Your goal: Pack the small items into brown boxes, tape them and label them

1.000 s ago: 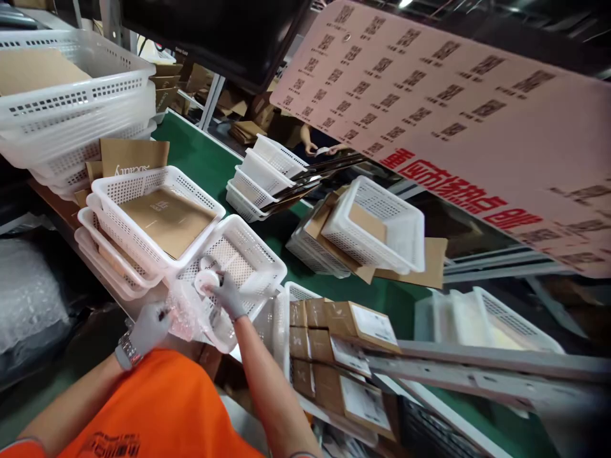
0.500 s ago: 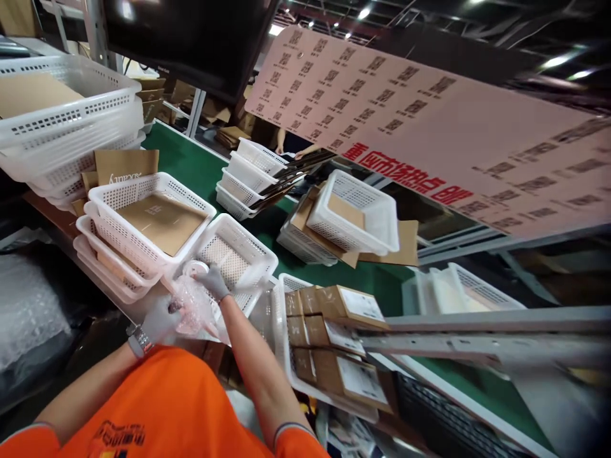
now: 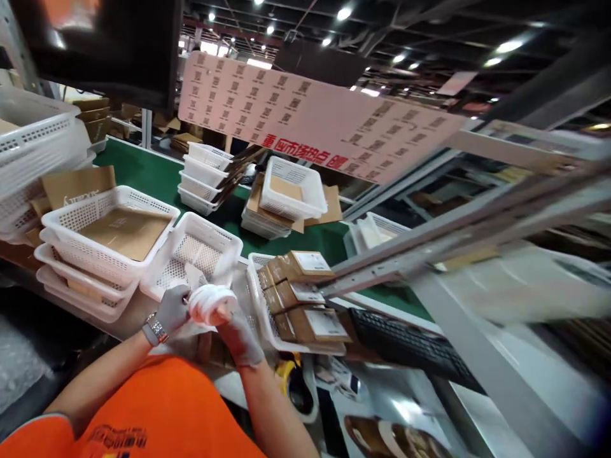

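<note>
Both my hands wear grey gloves, and a watch sits on the left wrist. Between them is a white and pinkish bundle [image 3: 210,304] of bubble wrap, blurred by motion. My left hand [image 3: 174,308] is closed on its left side, fingers curled at the edge. Around the right and lower side, my right hand [image 3: 240,336] is closed on the same bundle. What lies inside the wrap is hidden. Just beyond my hands stands a white perforated basket [image 3: 230,247] with a pale patterned sheet on its bottom.
Left are stacked baskets [image 3: 107,257] with flat cardboard [image 3: 125,230] on top. To the right, a basket [image 3: 256,280] holds several labelled cartons [image 3: 305,294]. Beyond lie a green conveyor [image 3: 138,166], more baskets [image 3: 294,191], a keyboard [image 3: 410,343], a yellow tape roll [image 3: 289,375] and a metal frame bar [image 3: 382,264].
My view has swung to the right. My right hand has come away from the basket's near side to the right side of the bundle, which now looks more tightly rolled.
</note>
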`<control>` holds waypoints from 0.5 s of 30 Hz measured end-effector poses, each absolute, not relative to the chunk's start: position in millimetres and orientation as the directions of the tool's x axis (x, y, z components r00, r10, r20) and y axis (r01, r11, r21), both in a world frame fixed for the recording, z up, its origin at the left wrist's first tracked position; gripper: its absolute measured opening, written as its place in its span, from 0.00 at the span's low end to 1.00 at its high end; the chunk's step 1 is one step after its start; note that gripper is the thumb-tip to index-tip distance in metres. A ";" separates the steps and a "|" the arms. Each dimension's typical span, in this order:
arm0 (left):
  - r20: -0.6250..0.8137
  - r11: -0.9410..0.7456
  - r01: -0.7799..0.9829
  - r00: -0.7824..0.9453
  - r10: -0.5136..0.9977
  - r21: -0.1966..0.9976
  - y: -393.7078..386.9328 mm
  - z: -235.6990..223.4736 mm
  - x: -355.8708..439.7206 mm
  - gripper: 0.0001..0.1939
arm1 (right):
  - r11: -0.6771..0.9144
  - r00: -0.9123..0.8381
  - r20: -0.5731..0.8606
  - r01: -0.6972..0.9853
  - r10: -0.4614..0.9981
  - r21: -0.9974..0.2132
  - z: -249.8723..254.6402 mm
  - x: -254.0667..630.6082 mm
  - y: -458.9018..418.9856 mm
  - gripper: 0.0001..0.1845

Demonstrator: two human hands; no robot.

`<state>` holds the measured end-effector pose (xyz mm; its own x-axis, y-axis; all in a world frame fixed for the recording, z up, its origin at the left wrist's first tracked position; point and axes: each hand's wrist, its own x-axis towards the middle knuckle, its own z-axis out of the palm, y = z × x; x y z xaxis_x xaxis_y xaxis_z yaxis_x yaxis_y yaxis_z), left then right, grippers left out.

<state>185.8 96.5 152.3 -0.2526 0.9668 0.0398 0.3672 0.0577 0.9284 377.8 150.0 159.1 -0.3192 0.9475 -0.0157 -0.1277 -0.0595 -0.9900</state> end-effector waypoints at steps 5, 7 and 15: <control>0.026 0.082 0.401 -0.258 0.966 0.912 105.2 152.5 204.8 0.17 | -0.158 -0.116 -0.128 -0.297 0.985 -0.942 158.5 386.1 137.2 0.27; 0.017 0.098 0.435 -0.252 0.968 0.895 105.9 154.2 212.1 0.19 | -0.095 0.051 -0.107 -0.192 0.993 -0.977 156.8 396.8 133.4 0.30; 0.081 0.086 0.657 -0.220 0.972 0.749 115.7 160.7 248.1 0.15 | 0.064 0.085 0.085 0.226 0.993 -0.972 143.4 421.2 106.6 0.32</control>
